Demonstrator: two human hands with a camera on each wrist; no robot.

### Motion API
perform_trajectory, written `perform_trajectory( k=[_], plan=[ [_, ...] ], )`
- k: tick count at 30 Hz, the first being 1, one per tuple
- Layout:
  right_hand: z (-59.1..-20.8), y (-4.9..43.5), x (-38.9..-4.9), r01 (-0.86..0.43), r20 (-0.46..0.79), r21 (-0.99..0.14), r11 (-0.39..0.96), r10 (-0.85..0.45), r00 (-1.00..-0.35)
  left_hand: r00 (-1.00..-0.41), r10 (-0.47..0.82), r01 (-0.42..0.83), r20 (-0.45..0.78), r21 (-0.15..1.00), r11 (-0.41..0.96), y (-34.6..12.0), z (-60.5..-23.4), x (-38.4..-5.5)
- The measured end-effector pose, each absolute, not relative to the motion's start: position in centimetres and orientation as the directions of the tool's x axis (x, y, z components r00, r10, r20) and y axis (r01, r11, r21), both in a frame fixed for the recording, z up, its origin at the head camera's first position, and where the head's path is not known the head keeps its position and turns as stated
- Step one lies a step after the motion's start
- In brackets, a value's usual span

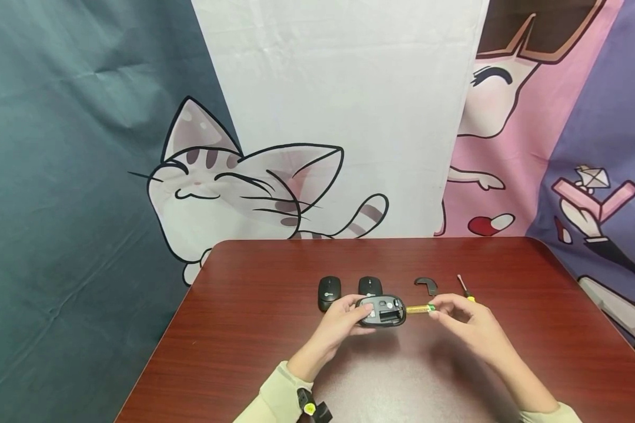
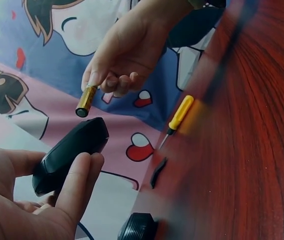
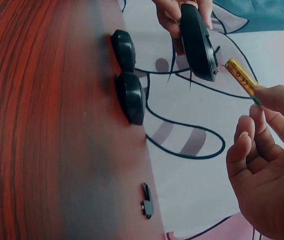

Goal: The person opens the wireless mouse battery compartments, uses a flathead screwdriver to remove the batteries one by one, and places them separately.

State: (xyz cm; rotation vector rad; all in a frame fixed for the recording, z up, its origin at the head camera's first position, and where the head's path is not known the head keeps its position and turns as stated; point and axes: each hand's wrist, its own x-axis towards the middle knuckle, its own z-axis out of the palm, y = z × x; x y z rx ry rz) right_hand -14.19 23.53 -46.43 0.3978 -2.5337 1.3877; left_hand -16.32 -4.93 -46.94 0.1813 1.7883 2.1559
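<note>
My left hand (image 1: 341, 322) grips a black computer mouse (image 1: 382, 321) above the table, its underside turned up toward the head camera. The battery compartment (image 1: 391, 316) in that underside is uncovered. Between thumb and fingertips my right hand (image 1: 473, 326) pinches a gold battery with a green end (image 1: 419, 309). In the right wrist view the battery (image 3: 242, 77) points its free end at the mouse (image 3: 198, 44), close to its edge. The left wrist view shows the same battery (image 2: 86, 101) just beyond the mouse's end.
Two more black mice, one on the left (image 1: 329, 292) and one partly behind the held mouse (image 1: 370, 286), rest on the reddish-brown table (image 1: 254, 282). Right of them lie a curved black cover (image 1: 427, 285) and a yellow-handled screwdriver (image 1: 466, 289). A printed cloth (image 1: 338, 88) hangs behind.
</note>
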Motion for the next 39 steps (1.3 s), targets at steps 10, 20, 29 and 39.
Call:
perform_trajectory(
  k=[10, 20, 29, 39],
  plan=[
    [-47.3, 25.1, -14.8, -0.322, 0.314, -0.8, 0.506, -0.105, -0.944, -0.945, 0.301, -0.175, -0.124, 0.973, -0.151, -4.0, -47.7, -17.4],
    [-48.1, 26.5, -15.7, -0.292, 0.293, -0.81, 0.509, -0.082, -0.953, -0.942, 0.305, -0.188, -0.138, 0.972, -0.141, -2.7, -48.4, -18.2],
    [-48.8, 27.4, -17.2, -0.232, 0.238, -0.835, 0.5, -0.052, -0.97, -0.938, 0.312, -0.199, -0.15, 0.971, -0.131, -1.4, -49.1, -18.7],
    [-49.0, 27.4, -18.6, -0.129, 0.141, -0.829, 0.543, -0.02, -0.99, -0.935, 0.309, -0.214, -0.176, 0.972, -0.093, 0.1, -49.9, -18.7]
  ],
)
